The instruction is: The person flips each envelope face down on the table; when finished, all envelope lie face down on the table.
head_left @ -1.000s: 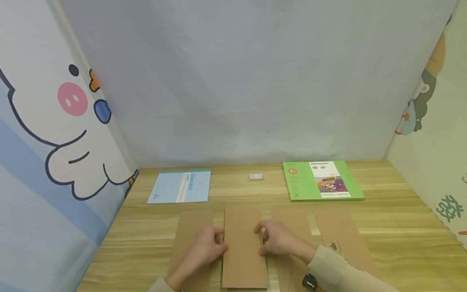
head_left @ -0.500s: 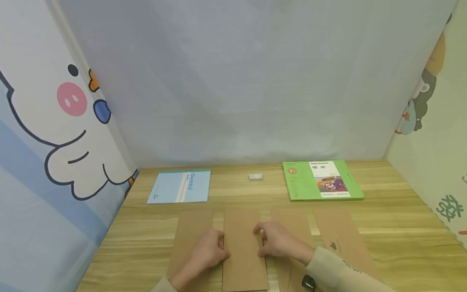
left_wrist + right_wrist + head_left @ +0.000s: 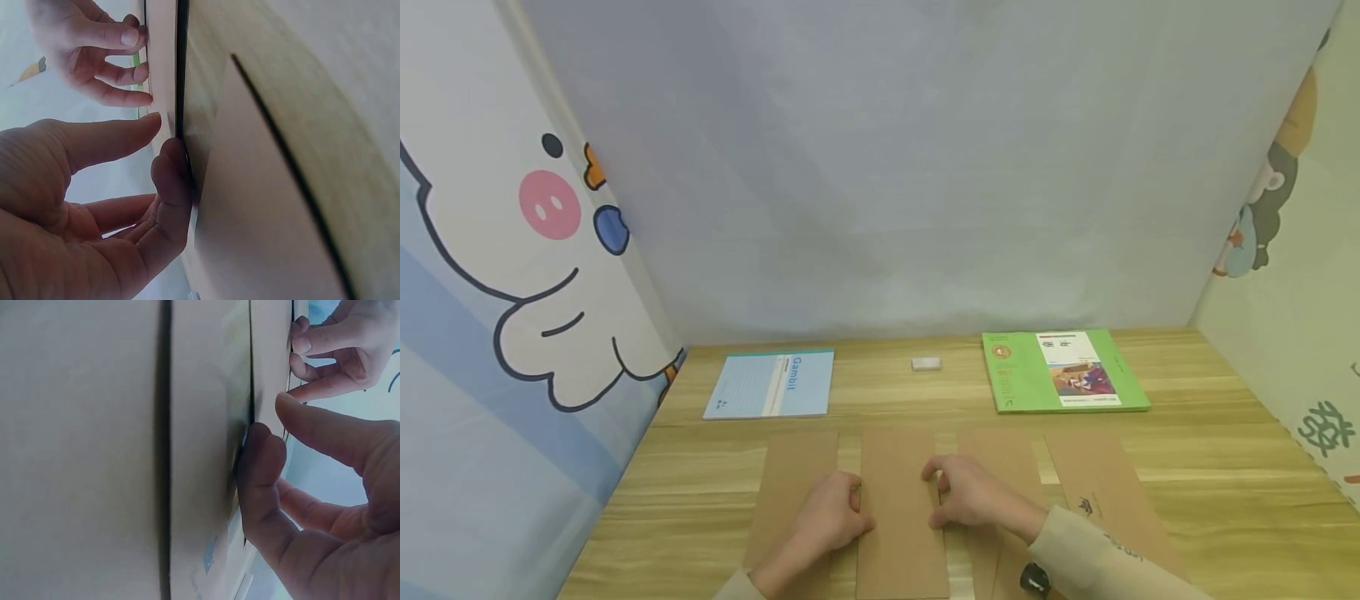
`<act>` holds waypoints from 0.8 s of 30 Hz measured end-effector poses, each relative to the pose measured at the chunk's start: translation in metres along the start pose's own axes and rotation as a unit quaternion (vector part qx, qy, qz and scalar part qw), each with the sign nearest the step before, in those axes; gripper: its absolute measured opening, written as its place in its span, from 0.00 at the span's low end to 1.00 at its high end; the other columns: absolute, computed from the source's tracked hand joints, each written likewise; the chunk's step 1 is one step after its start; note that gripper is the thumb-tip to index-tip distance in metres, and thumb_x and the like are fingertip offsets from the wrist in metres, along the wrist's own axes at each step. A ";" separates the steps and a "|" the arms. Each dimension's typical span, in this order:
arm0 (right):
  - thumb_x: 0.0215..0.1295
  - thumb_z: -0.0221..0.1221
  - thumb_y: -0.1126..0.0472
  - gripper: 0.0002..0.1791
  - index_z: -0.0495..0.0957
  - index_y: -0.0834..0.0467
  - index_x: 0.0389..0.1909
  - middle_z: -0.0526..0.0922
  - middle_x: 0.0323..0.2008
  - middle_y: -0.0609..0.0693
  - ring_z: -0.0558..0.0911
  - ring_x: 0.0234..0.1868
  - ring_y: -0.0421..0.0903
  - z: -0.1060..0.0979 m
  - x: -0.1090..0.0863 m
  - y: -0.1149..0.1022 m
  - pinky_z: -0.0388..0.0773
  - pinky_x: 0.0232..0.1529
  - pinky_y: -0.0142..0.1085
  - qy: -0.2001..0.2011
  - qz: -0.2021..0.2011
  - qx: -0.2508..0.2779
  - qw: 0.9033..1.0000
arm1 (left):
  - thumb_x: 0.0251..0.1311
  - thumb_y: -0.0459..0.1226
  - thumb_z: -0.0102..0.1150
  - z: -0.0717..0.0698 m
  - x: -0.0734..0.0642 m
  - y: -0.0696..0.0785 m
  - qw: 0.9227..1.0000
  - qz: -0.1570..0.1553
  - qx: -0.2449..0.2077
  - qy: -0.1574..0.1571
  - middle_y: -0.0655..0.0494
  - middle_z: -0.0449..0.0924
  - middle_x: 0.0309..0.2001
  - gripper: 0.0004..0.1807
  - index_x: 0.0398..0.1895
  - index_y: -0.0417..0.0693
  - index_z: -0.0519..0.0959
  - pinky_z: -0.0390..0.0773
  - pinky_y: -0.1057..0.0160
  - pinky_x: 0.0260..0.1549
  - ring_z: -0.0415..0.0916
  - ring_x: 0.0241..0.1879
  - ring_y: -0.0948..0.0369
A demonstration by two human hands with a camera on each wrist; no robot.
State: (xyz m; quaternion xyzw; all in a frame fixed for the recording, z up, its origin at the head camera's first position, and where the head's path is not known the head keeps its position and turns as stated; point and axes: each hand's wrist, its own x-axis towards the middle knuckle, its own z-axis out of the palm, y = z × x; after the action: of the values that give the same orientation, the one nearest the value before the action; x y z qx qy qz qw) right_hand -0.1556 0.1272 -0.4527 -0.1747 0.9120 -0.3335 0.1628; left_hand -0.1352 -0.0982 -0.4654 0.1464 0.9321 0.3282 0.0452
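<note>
You have the brown card (image 3: pixel 897 533), second from the left in a row of four, lying between your two hands near the front of the counter (image 3: pixel 1210 417). Your left hand (image 3: pixel 831 510) is at its left edge, fingers (image 3: pixel 169 181) curled and pinching that edge with the thumb. Your right hand (image 3: pixel 973 493) pinches the opposite edge in the same way. You cannot tell from these views whether the underside bears fully on the counter.

Close clearances: your left hand and forearm lie across the leftmost card (image 3: pixel 801 458), covering part of it. Your right hand hides part of the third card (image 3: pixel 1003 462); your right sleeve (image 3: pixel 1082 546) crosses the fourth card (image 3: pixel 1123 500), which carries a small dark mark. A black object (image 3: pixel 1035 578) sits at that cuff, over the third card's near portion. Narrow strips of bare counter separate the cards.

Beyond the row, you have a blue notebook (image 3: pixel 771 383) at back left, a small white block (image 3: pixel 926 364) near the middle and a green book (image 3: pixel 1022 383) at back right, all apart from the cards. A grey curtain (image 3: pixel 895 167) closes the rear.
</note>
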 end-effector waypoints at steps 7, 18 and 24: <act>0.42 0.74 0.63 0.26 0.77 0.62 0.44 0.77 0.31 0.50 0.75 0.33 0.47 -0.006 -0.004 0.005 0.75 0.34 0.45 0.005 -0.017 0.023 1.000 | 0.37 0.31 0.68 0.000 -0.002 0.007 1.000 -0.010 -0.001 0.000 0.63 0.64 0.13 0.12 0.19 0.44 0.72 0.63 0.67 0.14 0.61 0.14 0.66; 0.45 0.73 0.62 0.23 0.77 0.62 0.43 0.79 0.32 0.51 0.77 0.35 0.50 -0.019 -0.019 0.016 0.76 0.38 0.48 0.030 -0.021 -0.002 0.999 | 0.47 0.37 0.70 0.008 0.002 0.026 0.999 0.017 -0.024 -0.016 0.65 0.64 0.12 0.24 0.44 0.29 0.79 0.65 0.68 0.14 0.60 0.12 0.69; 0.44 0.73 0.60 0.25 0.77 0.60 0.44 0.79 0.35 0.50 0.77 0.38 0.50 -0.025 -0.030 0.022 0.76 0.40 0.49 0.038 0.001 -0.016 0.999 | 0.50 0.38 0.69 0.015 0.007 0.033 0.996 0.029 -0.078 -0.023 0.63 0.71 0.18 0.27 0.50 0.28 0.77 0.70 0.68 0.18 0.66 0.16 0.69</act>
State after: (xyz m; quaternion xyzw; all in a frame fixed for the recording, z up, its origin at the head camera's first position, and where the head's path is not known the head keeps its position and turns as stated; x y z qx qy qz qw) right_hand -0.1439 0.1696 -0.4433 -0.1638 0.9229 -0.3251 0.1254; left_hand -0.1312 -0.0625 -0.4559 0.1772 0.8977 0.3977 0.0683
